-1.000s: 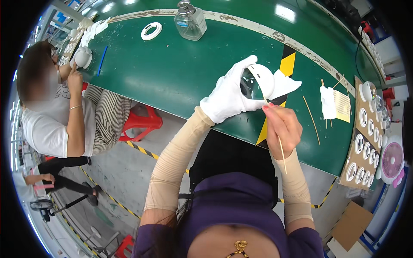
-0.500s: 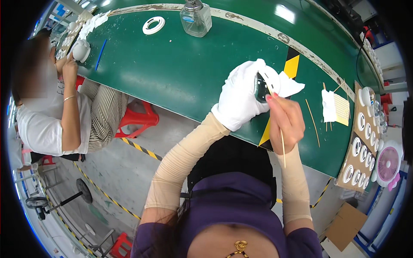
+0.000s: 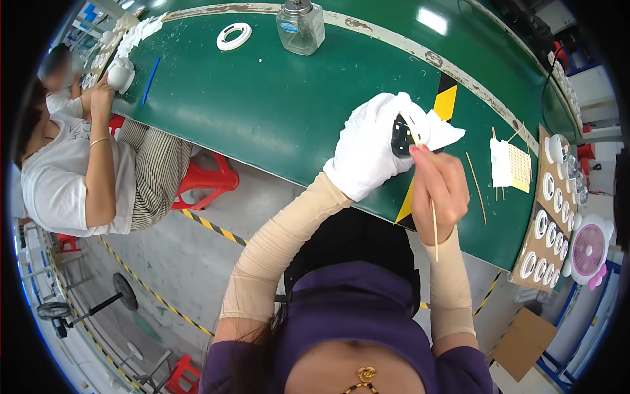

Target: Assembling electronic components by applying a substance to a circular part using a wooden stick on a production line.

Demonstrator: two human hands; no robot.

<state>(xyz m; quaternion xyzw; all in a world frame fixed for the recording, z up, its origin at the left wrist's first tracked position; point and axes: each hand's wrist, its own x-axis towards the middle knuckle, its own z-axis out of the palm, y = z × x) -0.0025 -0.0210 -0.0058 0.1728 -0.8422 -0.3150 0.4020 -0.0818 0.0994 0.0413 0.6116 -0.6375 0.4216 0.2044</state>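
Observation:
My left hand [image 3: 366,148], in a white glove, is closed around a white rounded housing with a glossy black face [image 3: 400,138]. My bare right hand [image 3: 447,187] pinches a thin wooden stick [image 3: 435,230], its upper end against the housing where the white rim meets the black face. A piece of white cloth or tissue [image 3: 445,130] sticks out beside the housing, over the table. Both hands are above the table's near edge, by a yellow-and-black tape strip [image 3: 445,102]. Glove and fingers partly cover the housing.
On the green table [image 3: 262,105] are a clear pump bottle [image 3: 300,31], a white ring [image 3: 233,36], a blue stick [image 3: 151,81], a loose wooden stick [image 3: 476,187] and a yellow pad [image 3: 522,169]. A cardboard tray [image 3: 535,217] of white rings lies right. A co-worker [image 3: 79,171] sits left.
My right hand has shifted slightly right and down with the stick. The housing has turned a little, showing its black face differently. At the left, the co-worker has leaned further left.

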